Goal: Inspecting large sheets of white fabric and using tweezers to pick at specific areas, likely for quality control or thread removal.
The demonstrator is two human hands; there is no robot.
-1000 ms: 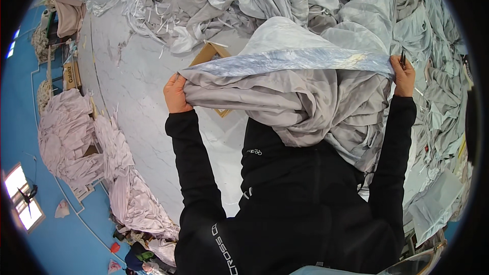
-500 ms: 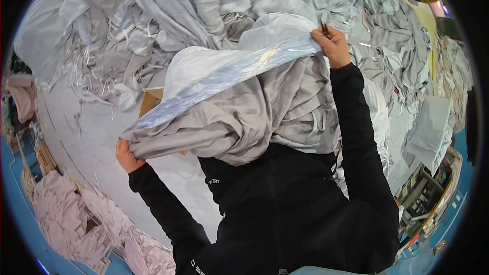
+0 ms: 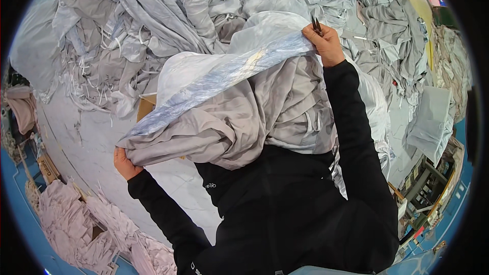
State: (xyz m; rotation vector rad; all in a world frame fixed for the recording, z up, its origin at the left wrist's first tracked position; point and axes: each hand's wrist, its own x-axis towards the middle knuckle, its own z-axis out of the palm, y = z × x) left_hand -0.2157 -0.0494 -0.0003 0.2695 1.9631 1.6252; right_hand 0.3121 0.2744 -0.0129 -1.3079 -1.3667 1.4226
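Observation:
A large fabric piece [image 3: 209, 127] is stretched between my hands, grey on one face, with a blue patterned band along its upper edge. My left hand [image 3: 127, 164] pinches the low left end of that edge. Up at the right end, my right hand [image 3: 328, 45] grips the edge and also holds a pair of dark thread snips [image 3: 316, 25], whose blades point up. The rest of the cloth hangs in loose folds against my black jacket, and a paler part billows behind the band.
Heaped grey-blue fabric [image 3: 153, 10] with white ties covers the far side of the pale table [image 3: 86, 137]. A cardboard piece [image 3: 145, 106] shows behind the cloth. A flat folded packet [image 3: 429, 122] lies right. Pink fabric [image 3: 71, 224] is piled low left, and a cluttered bin [image 3: 428, 183] stands low right.
Both hands have shifted slightly left in the picture with the fabric still stretched between them. The right hand has turned a little, showing more of the snips.

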